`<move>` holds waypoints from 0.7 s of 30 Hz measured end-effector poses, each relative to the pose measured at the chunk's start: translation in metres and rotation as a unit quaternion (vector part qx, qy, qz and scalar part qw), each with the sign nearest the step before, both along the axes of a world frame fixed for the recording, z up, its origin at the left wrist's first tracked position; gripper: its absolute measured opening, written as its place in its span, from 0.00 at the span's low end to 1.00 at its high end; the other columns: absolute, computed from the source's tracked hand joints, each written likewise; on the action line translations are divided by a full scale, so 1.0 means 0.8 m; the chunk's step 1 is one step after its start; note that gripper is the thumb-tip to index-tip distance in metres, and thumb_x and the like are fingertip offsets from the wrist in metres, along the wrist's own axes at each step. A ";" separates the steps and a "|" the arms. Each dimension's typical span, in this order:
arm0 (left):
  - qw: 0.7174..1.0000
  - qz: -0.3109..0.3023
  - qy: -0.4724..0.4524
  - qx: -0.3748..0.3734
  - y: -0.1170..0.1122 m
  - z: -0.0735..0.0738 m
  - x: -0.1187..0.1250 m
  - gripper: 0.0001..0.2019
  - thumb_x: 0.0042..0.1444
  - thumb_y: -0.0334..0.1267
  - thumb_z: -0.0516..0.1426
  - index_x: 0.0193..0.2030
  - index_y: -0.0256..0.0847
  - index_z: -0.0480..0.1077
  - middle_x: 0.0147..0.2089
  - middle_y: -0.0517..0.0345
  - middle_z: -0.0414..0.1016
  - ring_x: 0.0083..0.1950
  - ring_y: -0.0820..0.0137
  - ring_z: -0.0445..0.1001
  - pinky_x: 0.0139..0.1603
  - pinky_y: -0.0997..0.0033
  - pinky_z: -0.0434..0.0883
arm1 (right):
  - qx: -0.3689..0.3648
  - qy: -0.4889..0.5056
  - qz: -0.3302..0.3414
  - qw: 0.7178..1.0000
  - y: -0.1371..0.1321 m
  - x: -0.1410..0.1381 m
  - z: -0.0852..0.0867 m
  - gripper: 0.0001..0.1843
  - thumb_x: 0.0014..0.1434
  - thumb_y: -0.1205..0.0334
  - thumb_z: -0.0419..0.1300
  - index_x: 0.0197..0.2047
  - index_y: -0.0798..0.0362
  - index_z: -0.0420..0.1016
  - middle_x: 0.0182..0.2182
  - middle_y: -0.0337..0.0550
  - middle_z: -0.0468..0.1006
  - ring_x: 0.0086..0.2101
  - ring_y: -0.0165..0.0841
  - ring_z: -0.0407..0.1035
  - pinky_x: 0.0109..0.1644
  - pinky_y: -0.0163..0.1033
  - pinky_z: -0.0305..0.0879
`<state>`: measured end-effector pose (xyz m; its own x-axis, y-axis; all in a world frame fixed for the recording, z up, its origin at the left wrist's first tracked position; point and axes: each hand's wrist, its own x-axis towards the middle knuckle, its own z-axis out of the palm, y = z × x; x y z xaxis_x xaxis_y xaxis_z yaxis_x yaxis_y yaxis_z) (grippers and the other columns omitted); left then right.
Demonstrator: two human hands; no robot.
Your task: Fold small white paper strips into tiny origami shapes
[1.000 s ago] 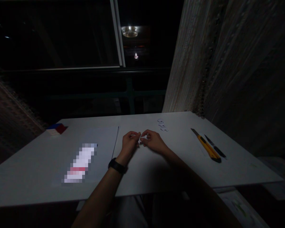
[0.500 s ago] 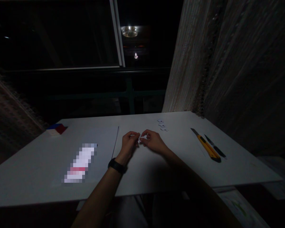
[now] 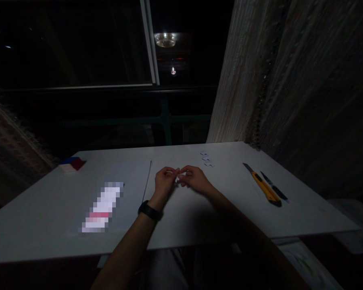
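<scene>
Both my hands meet over the middle of the white table (image 3: 181,225). The fingers of my left hand (image 3: 164,181) pinch one side of a small white piece of paper (image 3: 181,174). My right hand (image 3: 196,179) grips the other side, its thumb and fingertips close to the left ones. Most of the paper is hidden by the fingers, so its shape cannot be made out. Beyond my right hand lie several small cut paper pieces (image 3: 206,158) with dark marks, in a slanting row. A dark watch (image 3: 149,210) is on my left wrist.
On the right lie a yellow utility knife (image 3: 264,187) with its blade out and a smaller dark knife (image 3: 274,187). White sheets (image 3: 133,173) and a pixelated bright object (image 3: 101,207) are on the left. A colored cube (image 3: 71,164) sits at the far left edge.
My fingers have drawn closer together around the white paper, and less of it shows now. The things on the table have not moved.
</scene>
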<state>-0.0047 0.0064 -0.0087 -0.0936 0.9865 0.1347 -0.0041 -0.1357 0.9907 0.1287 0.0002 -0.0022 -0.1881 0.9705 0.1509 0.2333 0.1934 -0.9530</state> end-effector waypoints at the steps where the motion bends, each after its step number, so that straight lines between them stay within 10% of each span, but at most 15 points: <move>1: 1.000 0.001 0.002 0.000 0.000 0.000 0.000 0.18 0.38 0.49 0.62 0.27 0.37 0.66 0.13 0.66 0.63 0.13 0.78 0.61 0.13 0.80 0.56 | -0.014 0.018 0.013 1.000 0.001 0.000 0.000 0.10 0.49 0.59 0.58 0.35 0.54 0.68 0.21 0.38 0.72 0.20 0.28 0.69 0.21 0.30 0.59; 21: 0.998 -0.014 -0.063 -0.024 -0.003 0.006 0.002 0.16 0.36 0.45 0.63 0.26 0.36 0.66 0.14 0.66 0.63 0.14 0.78 0.61 0.13 0.79 0.58 | 0.022 0.016 -0.001 1.000 -0.002 0.000 0.002 0.09 0.47 0.61 0.60 0.32 0.53 0.64 0.19 0.35 0.72 0.19 0.28 0.69 0.22 0.30 0.61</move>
